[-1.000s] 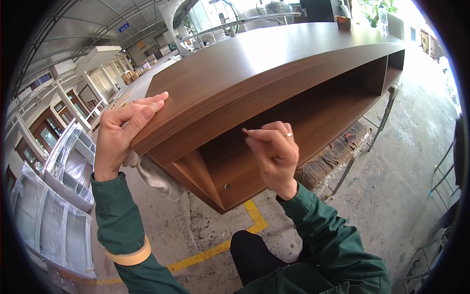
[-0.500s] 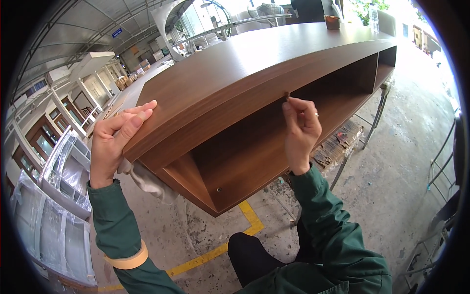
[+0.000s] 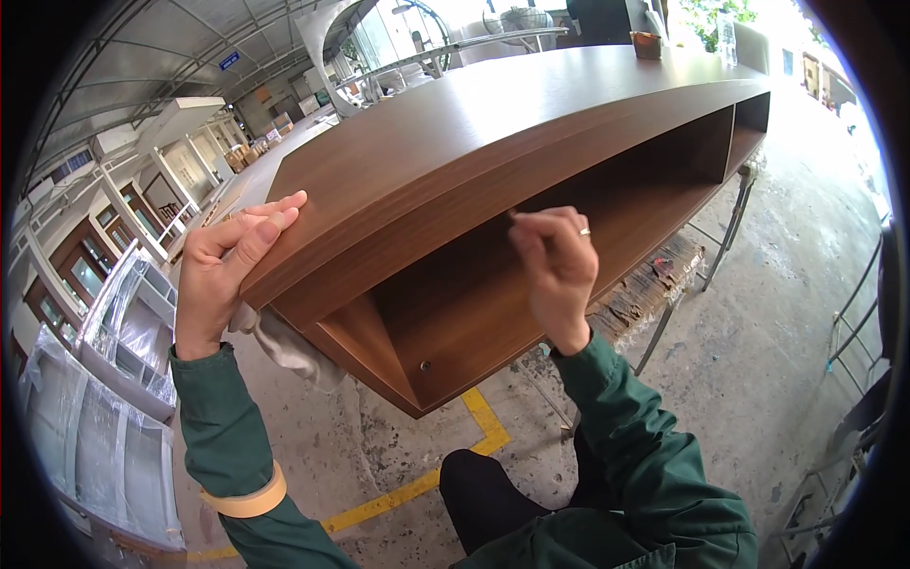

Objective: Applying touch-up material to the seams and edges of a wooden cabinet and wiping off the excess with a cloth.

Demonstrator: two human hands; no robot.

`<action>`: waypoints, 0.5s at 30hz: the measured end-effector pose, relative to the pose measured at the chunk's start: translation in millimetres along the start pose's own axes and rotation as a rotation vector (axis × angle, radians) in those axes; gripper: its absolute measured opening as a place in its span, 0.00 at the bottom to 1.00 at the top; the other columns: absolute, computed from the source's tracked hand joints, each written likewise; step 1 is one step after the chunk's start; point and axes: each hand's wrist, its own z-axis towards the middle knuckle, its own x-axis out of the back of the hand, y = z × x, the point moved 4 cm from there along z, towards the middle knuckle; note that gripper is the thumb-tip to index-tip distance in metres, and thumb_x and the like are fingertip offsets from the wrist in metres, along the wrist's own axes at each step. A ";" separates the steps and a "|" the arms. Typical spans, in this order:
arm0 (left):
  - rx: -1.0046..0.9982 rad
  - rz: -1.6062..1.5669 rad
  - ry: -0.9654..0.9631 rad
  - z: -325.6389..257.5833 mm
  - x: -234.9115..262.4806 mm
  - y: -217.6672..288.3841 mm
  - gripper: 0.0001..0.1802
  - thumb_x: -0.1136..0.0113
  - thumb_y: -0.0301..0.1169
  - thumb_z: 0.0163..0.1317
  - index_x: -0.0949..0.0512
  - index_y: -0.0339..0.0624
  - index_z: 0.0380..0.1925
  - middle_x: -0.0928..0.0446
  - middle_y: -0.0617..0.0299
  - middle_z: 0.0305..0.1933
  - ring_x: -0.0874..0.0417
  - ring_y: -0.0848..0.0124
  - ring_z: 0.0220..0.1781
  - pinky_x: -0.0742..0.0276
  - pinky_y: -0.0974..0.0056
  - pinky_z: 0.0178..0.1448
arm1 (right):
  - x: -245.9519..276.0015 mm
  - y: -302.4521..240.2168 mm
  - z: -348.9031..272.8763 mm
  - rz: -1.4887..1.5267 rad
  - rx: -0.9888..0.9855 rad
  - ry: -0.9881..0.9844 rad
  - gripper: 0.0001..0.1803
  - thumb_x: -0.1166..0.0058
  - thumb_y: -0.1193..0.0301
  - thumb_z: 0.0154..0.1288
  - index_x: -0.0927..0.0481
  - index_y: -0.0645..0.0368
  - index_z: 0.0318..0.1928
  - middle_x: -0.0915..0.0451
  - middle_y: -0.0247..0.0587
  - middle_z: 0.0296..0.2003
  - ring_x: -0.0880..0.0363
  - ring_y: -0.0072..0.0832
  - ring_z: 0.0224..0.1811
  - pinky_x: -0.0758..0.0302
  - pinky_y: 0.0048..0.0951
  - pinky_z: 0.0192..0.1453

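A long brown wood-grain cabinet (image 3: 398,152) with a curved front and open compartments lies across the view in front of me. My left hand (image 3: 227,266) grips its near left corner, fingers and thumb over the edge of the top panel. My right hand (image 3: 559,266), with a ring on one finger, is in front of the open compartment just under the front rail. Its thumb and fingers are pinched on a small brown piece, whose tip shows beside the rail's lower edge; the rest is hidden and blurred. A tan tape roll (image 3: 245,495) circles my left sleeve.
Metal trestle legs (image 3: 725,223) and a worn board (image 3: 640,294) support the cabinet. A pale cloth (image 3: 294,356) hangs under its left end. A brown pot (image 3: 647,45) and clear bottle (image 3: 726,40) stand on top. Plastic-wrapped panels (image 3: 95,427) lean at left.
My right hand has moved left along the front rail with the small brown piece in its pinch. My left hand stays on the corner.
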 end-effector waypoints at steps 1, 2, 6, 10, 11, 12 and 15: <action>-0.002 -0.005 0.003 -0.9 1.1 -0.2 0.13 0.42 0.32 0.68 0.16 0.35 0.43 0.18 0.54 0.52 0.20 0.72 0.53 0.29 0.68 0.60 | -3.2 -7.6 -2.2 -0.042 0.037 -0.052 0.09 0.40 0.85 0.54 0.19 0.60 0.34 0.22 0.35 0.29 0.27 0.30 0.34 0.31 0.27 0.40; 0.000 -0.002 0.006 -1.1 1.4 -0.2 0.13 0.42 0.32 0.68 0.16 0.35 0.43 0.18 0.54 0.52 0.20 0.72 0.53 0.29 0.68 0.60 | -2.2 -9.9 -1.1 -0.039 0.026 -0.031 0.09 0.40 0.85 0.54 0.19 0.60 0.34 0.22 0.36 0.29 0.27 0.30 0.35 0.32 0.28 0.40; -0.009 -0.028 0.003 0.1 -0.6 2.1 0.12 0.42 0.32 0.67 0.16 0.34 0.43 0.18 0.54 0.52 0.20 0.72 0.53 0.29 0.68 0.60 | -3.0 4.0 1.3 0.083 -0.056 -0.005 0.08 0.40 0.85 0.55 0.19 0.62 0.35 0.23 0.36 0.31 0.28 0.28 0.35 0.32 0.26 0.39; 0.007 -0.047 0.008 -0.1 -0.1 -1.6 0.13 0.42 0.32 0.68 0.16 0.34 0.43 0.18 0.53 0.51 0.20 0.72 0.54 0.29 0.68 0.60 | -5.8 -18.7 -9.9 0.039 0.021 -0.205 0.08 0.40 0.86 0.55 0.19 0.63 0.35 0.23 0.36 0.31 0.29 0.26 0.35 0.34 0.25 0.39; 0.007 -0.048 0.009 0.4 -0.3 -1.7 0.13 0.42 0.32 0.68 0.16 0.34 0.43 0.18 0.53 0.51 0.20 0.72 0.54 0.29 0.68 0.60 | -4.6 -20.7 -11.5 0.080 -0.014 -0.213 0.08 0.40 0.86 0.54 0.19 0.63 0.35 0.23 0.36 0.31 0.29 0.26 0.35 0.34 0.25 0.39; -0.006 -0.037 -0.002 -0.4 0.9 -1.4 0.14 0.43 0.33 0.68 0.17 0.34 0.44 0.18 0.54 0.52 0.20 0.72 0.53 0.29 0.68 0.60 | -1.3 -20.6 -13.2 0.083 -0.030 -0.216 0.08 0.41 0.87 0.54 0.19 0.63 0.35 0.24 0.35 0.30 0.29 0.26 0.34 0.34 0.25 0.40; -0.087 0.046 0.031 -1.4 0.2 -0.2 0.16 0.44 0.36 0.69 0.18 0.34 0.46 0.19 0.54 0.54 0.20 0.71 0.54 0.29 0.69 0.60 | 21.0 -20.6 -21.4 0.111 -0.147 -0.171 0.09 0.39 0.85 0.52 0.18 0.61 0.34 0.23 0.36 0.28 0.28 0.29 0.32 0.33 0.28 0.38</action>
